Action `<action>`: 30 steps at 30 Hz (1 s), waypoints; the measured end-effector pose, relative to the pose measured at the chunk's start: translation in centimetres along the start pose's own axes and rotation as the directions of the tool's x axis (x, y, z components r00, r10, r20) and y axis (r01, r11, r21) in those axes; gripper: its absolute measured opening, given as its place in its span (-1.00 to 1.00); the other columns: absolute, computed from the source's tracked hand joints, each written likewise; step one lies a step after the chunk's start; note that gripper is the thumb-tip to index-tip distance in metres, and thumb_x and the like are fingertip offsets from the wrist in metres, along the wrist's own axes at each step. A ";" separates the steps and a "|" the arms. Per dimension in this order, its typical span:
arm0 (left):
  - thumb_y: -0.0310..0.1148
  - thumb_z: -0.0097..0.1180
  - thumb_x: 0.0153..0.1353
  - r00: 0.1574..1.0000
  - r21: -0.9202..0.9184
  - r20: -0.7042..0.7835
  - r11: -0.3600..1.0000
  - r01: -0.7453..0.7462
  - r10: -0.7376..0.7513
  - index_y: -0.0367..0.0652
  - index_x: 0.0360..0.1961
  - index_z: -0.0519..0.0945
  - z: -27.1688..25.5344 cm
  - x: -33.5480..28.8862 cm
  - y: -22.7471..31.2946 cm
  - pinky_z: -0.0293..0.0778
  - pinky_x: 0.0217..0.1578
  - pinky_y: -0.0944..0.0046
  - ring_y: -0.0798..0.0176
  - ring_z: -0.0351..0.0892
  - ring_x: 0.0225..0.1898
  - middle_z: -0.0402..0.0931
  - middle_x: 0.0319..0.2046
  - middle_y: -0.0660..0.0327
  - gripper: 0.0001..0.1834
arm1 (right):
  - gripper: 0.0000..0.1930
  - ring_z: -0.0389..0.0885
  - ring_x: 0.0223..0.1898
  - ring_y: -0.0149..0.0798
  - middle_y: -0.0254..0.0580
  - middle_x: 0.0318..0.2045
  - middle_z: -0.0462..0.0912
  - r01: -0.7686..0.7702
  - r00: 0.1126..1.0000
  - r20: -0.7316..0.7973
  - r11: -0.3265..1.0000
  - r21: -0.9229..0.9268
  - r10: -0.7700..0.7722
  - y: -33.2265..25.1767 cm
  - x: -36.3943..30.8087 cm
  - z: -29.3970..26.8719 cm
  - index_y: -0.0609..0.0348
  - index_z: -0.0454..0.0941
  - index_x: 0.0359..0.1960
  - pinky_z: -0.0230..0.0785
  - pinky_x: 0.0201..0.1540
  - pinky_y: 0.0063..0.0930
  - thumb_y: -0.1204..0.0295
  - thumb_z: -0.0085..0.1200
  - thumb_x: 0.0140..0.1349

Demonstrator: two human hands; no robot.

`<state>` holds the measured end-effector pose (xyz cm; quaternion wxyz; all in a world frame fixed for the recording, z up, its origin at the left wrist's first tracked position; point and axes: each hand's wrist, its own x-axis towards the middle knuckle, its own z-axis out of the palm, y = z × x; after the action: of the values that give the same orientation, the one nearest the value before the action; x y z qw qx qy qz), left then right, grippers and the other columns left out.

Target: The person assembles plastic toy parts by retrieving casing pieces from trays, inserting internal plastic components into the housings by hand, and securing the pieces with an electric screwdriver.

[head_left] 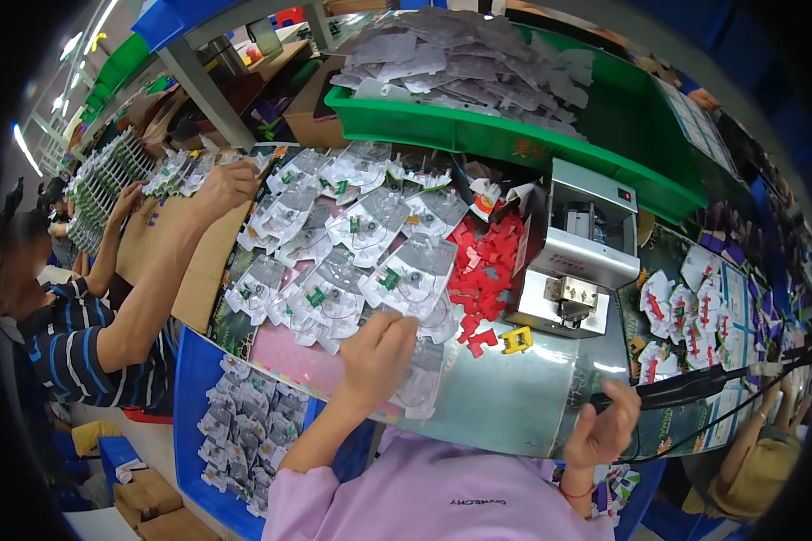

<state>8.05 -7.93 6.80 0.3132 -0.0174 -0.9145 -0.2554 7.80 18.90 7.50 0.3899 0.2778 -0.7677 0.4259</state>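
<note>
My left hand (pixel 377 353) is closed, knuckles up, at the near edge of a spread of clear and white plastic casings (pixel 407 274). Whatever its fingers pinch is hidden. Beside its wrist a single translucent plastic piece (pixel 419 386) lies on the table. Near the table's front edge, my right hand (pixel 606 431) is raised with its fingers loosely curled and apart, holding nothing I can see. Close to its fingertips is a black corded handheld tool (pixel 681 388). The casings carry small green circuit boards (pixel 389 279) and thin wires.
Red plastic clips (pixel 484 261) lie heaped beside a metal box-shaped machine (pixel 564 298); a yellow clip (pixel 516 340) is in front. A green tray (pixel 424 115) holds grey sheets. A blue bin (pixel 189 424) stands below left. A co-worker's hand (pixel 228 187) reaches in from the left.
</note>
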 end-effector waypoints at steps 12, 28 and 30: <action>-0.59 0.05 -0.24 0.942 -0.366 0.054 0.885 -0.289 0.330 -0.23 -0.36 0.60 -0.8 -3.5 4.3 0.47 -0.52 0.38 0.22 0.53 -0.47 0.50 -0.44 0.12 -0.69 | -0.49 0.47 -0.44 -0.53 -0.18 -0.15 0.44 -0.855 0.506 0.662 0.219 0.470 0.553 0.4 3.8 4.5 0.25 0.08 0.17 0.38 -0.53 -0.65 0.53 -0.13 0.16; -0.61 0.04 -0.02 0.469 -0.467 0.882 -0.206 0.860 -0.042 -0.31 0.08 0.08 -0.1 -1.5 7.7 0.56 -0.49 0.27 0.20 0.44 -0.17 0.32 -0.11 0.06 -0.38 | -0.57 0.43 -0.24 -0.52 -0.19 -0.15 0.50 -0.844 0.536 0.688 0.332 0.422 0.489 2.5 4.3 3.6 0.32 0.30 0.05 0.27 -0.23 -0.67 0.50 -0.06 0.09; -0.61 0.04 -0.01 0.455 -0.443 0.890 -0.210 0.872 0.012 -0.29 0.08 0.09 0.2 -1.4 7.8 0.56 -0.48 0.27 0.21 0.43 -0.17 0.32 -0.11 0.08 -0.39 | -0.55 0.43 -0.15 -0.45 -0.16 -0.14 0.49 -0.865 0.498 0.723 0.323 0.383 0.479 2.7 4.5 3.5 0.35 0.30 0.04 0.24 -0.07 -0.60 0.50 -0.04 0.06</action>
<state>10.55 -0.91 9.45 -0.2508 0.0659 -0.4293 -0.8651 2.05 16.77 8.94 -0.1823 0.1390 -0.6471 0.7271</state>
